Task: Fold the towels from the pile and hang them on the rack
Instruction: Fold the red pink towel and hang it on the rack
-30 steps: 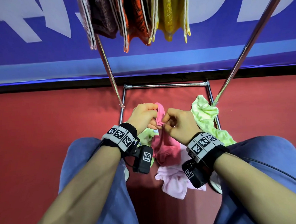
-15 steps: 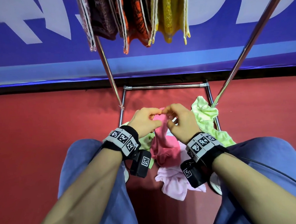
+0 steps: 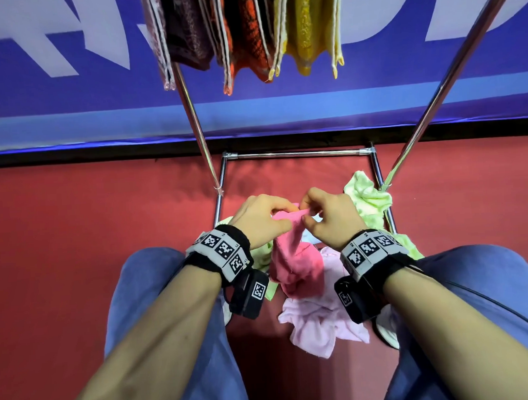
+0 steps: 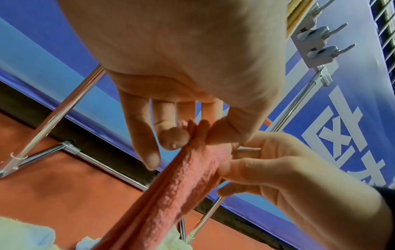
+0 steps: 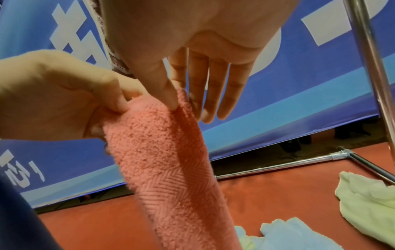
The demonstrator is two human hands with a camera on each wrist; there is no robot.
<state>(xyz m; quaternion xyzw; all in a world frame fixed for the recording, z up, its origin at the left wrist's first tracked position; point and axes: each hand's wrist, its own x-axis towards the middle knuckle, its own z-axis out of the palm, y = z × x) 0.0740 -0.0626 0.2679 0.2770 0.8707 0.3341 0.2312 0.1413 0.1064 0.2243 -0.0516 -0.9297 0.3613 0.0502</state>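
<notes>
A coral-pink towel point(image 3: 294, 259) hangs bunched between my knees over the pile. My left hand point(image 3: 288, 212) pinches its top edge between thumb and fingers, and my right hand point(image 3: 306, 211) pinches the same edge right beside it. In the left wrist view the left hand point(image 4: 196, 133) nips the pink towel point(image 4: 171, 194), with the right hand point(image 4: 278, 169) just behind. In the right wrist view the right hand's thumb point(image 5: 171, 99) presses on the pink towel point(image 5: 166, 160); the left hand point(image 5: 53, 94) grips it from the left. Folded towels point(image 3: 246, 31) hang on the rack above.
On the red floor under the pink towel lie a pale pink towel point(image 3: 319, 323) and a light green towel point(image 3: 368, 199). The rack's chrome legs point(image 3: 196, 126) slant up on both sides, and its base bar point(image 3: 297, 154) runs just beyond the hands. A blue banner stands behind.
The hands went from clutching the bunched top of the pink towel to pinching its edge with the fingertips, and they have drawn slightly apart along that edge.
</notes>
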